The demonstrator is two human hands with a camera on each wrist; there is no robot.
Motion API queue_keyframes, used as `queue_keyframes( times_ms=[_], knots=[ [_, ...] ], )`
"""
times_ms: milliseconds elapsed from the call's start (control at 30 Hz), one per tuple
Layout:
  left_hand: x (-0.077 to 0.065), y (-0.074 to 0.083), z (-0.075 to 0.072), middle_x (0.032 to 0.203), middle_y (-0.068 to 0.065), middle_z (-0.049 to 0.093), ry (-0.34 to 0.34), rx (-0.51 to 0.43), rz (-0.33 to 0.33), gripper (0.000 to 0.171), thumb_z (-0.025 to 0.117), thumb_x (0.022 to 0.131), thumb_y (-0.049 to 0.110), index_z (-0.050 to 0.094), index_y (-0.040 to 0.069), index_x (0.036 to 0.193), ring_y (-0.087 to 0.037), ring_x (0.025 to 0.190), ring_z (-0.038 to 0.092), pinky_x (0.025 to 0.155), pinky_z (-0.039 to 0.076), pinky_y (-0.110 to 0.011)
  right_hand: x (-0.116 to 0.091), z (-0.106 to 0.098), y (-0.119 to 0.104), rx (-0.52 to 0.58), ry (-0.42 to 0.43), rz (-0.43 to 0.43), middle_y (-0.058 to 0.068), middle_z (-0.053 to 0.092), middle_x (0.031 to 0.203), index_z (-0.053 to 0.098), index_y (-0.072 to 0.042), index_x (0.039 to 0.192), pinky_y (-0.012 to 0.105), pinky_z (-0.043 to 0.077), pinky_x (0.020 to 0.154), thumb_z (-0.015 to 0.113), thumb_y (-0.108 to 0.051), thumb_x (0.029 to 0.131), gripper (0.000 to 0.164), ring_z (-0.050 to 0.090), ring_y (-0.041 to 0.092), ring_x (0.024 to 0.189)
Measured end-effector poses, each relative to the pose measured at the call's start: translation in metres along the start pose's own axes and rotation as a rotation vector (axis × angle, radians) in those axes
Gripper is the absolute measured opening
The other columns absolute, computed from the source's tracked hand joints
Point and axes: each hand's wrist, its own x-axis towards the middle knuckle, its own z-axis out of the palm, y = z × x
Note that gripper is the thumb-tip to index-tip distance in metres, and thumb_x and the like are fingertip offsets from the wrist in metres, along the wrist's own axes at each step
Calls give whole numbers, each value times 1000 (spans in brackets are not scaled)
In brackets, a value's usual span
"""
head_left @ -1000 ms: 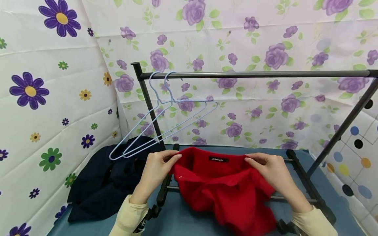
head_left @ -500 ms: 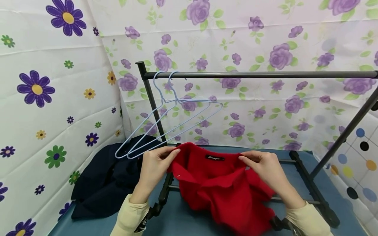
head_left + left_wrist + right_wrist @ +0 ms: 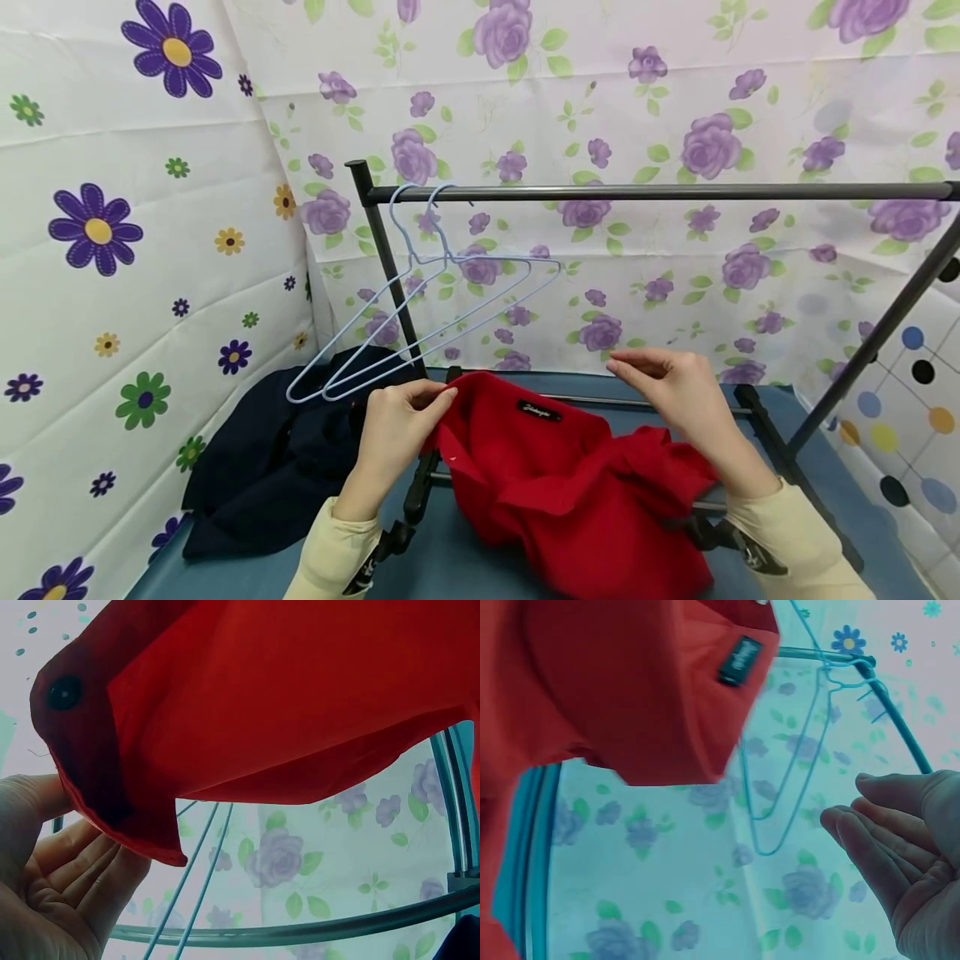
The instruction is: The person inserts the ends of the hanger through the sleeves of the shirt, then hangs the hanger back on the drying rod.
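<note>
A red collared shirt with a small black neck label hangs in front of me. My left hand pinches its collar on the left side, thumb on top. In the left wrist view a dark button shows on the red cloth close to the thumb. My right hand is up to the right of the collar, apart from the cloth and holding nothing. The right wrist view shows its fingers extended loosely, with a gap between it and the shirt.
Two light-blue hangers hang at the left end of the dark rail. Beneath them a dark navy garment lies on the blue surface. Rack posts stand at both sides, and flowered cloth covers the walls.
My right hand has let go of the collar and lifted up and to the right. The shirt's right side has sagged. My left hand keeps its pinch.
</note>
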Motion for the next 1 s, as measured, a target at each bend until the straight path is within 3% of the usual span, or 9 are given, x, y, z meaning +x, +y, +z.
queue_keyframes(
  times_ms=[333, 700, 1000],
  knots=[
    [-5, -5, -7, 84, -4, 76, 4, 20, -20, 13, 79, 90, 19, 81, 7, 94, -10, 69, 70, 62, 57, -25, 33, -5, -17, 16, 91, -180, 3, 77, 91, 80, -11, 108, 17, 43, 50, 76, -14, 92, 17, 71, 12, 73],
    [-13, -12, -15, 82, -3, 76, -2, 15, -31, 10, 79, 90, 18, 81, 8, 92, -6, 65, 67, 60, 56, -23, 60, 4, -37, 95, 149, -207, 3, 77, 96, 79, -10, 109, 9, 50, 73, 77, -15, 92, 18, 69, -3, 81],
    [-19, -17, -21, 81, 0, 75, 6, 5, -57, 8, 79, 90, 18, 81, 10, 90, -3, 64, 65, 58, 54, -22, 94, 19, -52, 117, 106, -223, 2, 77, 100, 79, -12, 110, 12, 51, 75, 76, -23, 93, 21, 74, 14, 86]
  ],
)
